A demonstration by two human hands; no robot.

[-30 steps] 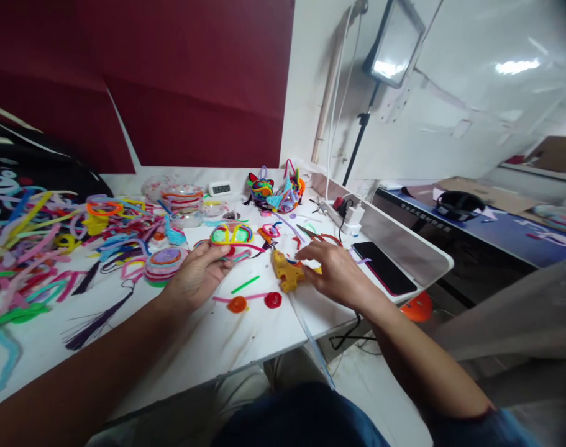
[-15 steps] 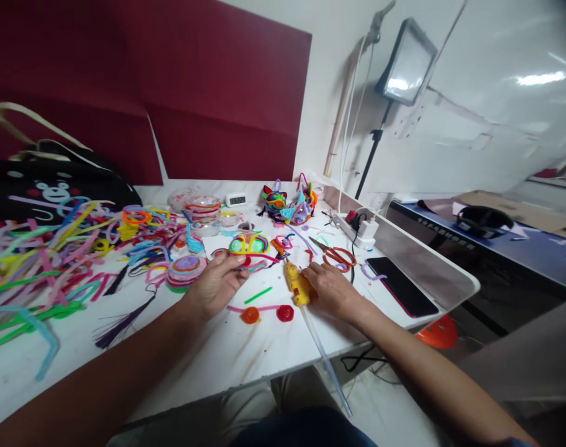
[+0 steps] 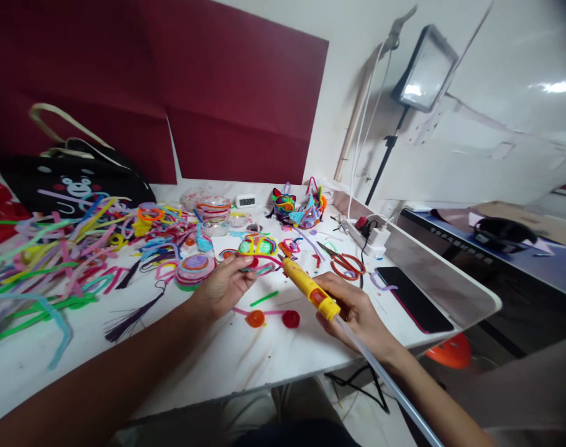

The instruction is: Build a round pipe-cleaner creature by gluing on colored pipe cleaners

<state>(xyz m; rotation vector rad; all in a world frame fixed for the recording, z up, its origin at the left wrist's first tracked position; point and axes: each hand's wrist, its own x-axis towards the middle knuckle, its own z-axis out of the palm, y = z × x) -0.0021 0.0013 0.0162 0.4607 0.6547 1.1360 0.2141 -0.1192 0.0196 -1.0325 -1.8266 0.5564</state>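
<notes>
My left hand pinches a red coil with a pink pipe cleaner sticking out to the right. My right hand is closed around a yellow hot glue gun, whose nozzle points up and left, near the free end of that pipe cleaner. A long clear glue stick trails from the back of the gun. Just beyond my left hand is a colourful piece with green rounds. On the table lie an orange coil, a second red coil and a short green piece.
Loose pipe cleaners heap on the left, near a purple tassel. Orange-handled scissors, a phone and a power strip are on the right. Finished-looking colourful pieces and a small clock stand at the back.
My right hand has lifted the glue gun off the table and tilted its nozzle toward the left hand. The left hand keeps its pinch on the red coil. The view has shifted slightly.
</notes>
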